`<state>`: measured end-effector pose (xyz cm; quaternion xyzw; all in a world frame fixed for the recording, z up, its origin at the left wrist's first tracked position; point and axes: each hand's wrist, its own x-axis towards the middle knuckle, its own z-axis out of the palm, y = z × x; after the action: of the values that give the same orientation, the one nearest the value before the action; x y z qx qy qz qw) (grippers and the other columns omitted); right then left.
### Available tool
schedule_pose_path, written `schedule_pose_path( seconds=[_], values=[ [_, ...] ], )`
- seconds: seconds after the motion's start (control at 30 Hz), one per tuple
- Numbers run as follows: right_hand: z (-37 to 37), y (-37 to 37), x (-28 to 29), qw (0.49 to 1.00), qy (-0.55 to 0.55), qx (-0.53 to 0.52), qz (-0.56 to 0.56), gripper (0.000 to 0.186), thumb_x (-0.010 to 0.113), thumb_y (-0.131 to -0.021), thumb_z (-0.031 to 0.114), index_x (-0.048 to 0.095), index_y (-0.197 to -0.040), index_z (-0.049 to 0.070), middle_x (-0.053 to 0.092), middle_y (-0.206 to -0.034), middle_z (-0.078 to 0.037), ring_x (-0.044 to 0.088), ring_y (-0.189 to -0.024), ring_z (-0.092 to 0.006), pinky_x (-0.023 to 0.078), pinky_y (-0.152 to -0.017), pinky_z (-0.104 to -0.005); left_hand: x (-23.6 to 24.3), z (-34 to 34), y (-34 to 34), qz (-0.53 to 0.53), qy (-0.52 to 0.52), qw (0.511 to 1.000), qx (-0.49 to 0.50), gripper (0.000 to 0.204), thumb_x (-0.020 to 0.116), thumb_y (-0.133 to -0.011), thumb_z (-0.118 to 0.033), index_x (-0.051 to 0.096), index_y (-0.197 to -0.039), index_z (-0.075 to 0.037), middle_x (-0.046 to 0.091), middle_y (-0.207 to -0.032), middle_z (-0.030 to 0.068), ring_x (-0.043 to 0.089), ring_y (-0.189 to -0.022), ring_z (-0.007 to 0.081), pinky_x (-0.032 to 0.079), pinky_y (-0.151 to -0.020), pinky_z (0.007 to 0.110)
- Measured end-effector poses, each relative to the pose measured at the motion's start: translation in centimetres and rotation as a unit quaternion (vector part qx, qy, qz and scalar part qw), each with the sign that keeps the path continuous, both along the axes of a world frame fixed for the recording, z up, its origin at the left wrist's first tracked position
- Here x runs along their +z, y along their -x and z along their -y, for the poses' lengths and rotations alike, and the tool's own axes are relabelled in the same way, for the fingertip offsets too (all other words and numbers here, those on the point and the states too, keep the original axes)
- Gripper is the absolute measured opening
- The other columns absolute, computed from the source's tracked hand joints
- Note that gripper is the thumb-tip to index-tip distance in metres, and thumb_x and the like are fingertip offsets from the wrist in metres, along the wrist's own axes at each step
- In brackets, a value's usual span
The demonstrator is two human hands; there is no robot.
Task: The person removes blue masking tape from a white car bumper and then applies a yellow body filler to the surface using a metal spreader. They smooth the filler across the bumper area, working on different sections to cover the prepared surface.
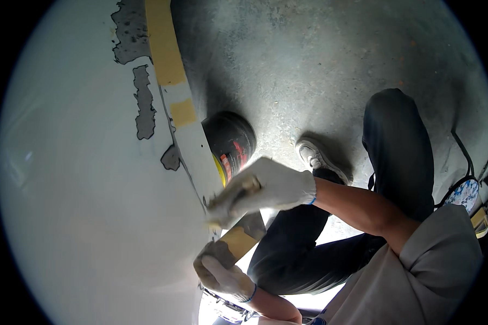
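Observation:
A large white panel (92, 216) fills the left side, with jagged dark-grey filler patches (145, 103) near its upper edge. My left hand (230, 279), in a white knit glove, grips the lower end of a flat board (241, 242), thumb on top. The board is grey and tan, with grey paste smeared at the held end. Just above it, my gloved right hand (279, 184) is curled closed beside the panel edge. Motion blurs its fingertips and hides the shape of what they hold. Whether the right fingers touch the board or panel I cannot tell.
Tan masking tape (165, 43) runs along the panel edge, with a shorter piece (184, 112) below. Beside it on the grey floor (320, 65) stands a black bucket (230, 135). My shoe (312, 154) and bent knees are close by. A black cable (463, 151) lies at right.

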<state>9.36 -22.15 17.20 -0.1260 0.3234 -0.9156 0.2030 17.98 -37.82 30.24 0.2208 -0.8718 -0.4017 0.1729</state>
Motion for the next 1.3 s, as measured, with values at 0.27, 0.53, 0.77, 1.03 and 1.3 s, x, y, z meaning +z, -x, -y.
schedule_pose_path(
  seconds=[0.27,0.53,0.77,1.03,1.3],
  values=[
    [-2.2,-0.7,0.5,0.941,-0.261,0.066,-0.203,0.025,0.064,-0.09,0.02,0.07,-0.114,0.017,0.071,-0.107,-0.004,0.066,-0.097,-0.0212,0.051,-0.088,-0.0329,0.2,0.8,0.8,-0.046,0.102,0.993,0.047,0.034,0.051,-0.094,-0.024,0.053,-0.076,0.005,0.058,-0.075,0.0115,0.056,-0.069,0.021,0.049,-0.067,0.034],
    [-3.2,-0.8,4.6,0.76,-0.43,-0.338,-0.351,0.03,0.069,-0.079,0.012,0.072,-0.105,0.025,0.067,-0.099,0.006,0.061,-0.096,-0.0164,0.049,-0.089,-0.0354,1.0,-2.0,2.4,-0.181,-0.029,0.98,0.082,0.028,0.049,-0.099,-0.018,0.054,-0.087,0.007,0.052,-0.066,0.0049,0.045,-0.057,0.0096,0.037,-0.053,0.023],
    [-1.7,-2.5,5.2,0.798,-0.309,-0.188,-0.482,0.027,0.065,-0.083,0.021,0.07,-0.11,0.026,0.064,-0.108,0.004,0.059,-0.104,-0.0187,0.05,-0.093,-0.0366,2.6,-2.4,1.1,-0.137,-0.005,0.985,0.101,0.034,0.047,-0.101,-0.026,0.057,-0.094,0.006,0.061,-0.086,0.0106,0.056,-0.075,0.0136,0.045,-0.068,0.025],
    [-3.6,6.3,-3.7,0.944,-0.26,-0.065,-0.19,0.026,0.06,-0.093,0.015,0.064,-0.118,0.01,0.067,-0.115,-0.006,0.066,-0.099,-0.0168,0.053,-0.092,-0.0307,-0.7,0.1,-0.8,-0.14,-0.003,0.983,0.117,0.03,0.044,-0.1,-0.021,0.052,-0.084,0.003,0.05,-0.07,0.0051,0.041,-0.06,0.009,0.032,-0.054,0.022],
    [2.7,14.4,-5.2,0.571,-0.31,-0.425,-0.63,0.036,0.063,-0.086,0.02,0.063,-0.119,0.034,0.061,-0.121,0.013,0.056,-0.115,-0.0107,0.043,-0.109,-0.0363,-4.1,1.7,-5.0,-0.122,-0.078,0.984,0.1,0.028,0.049,-0.101,-0.022,0.058,-0.101,0.004,0.057,-0.081,0.004,0.051,-0.069,0.0074,0.042,-0.06,0.017]
  ],
)
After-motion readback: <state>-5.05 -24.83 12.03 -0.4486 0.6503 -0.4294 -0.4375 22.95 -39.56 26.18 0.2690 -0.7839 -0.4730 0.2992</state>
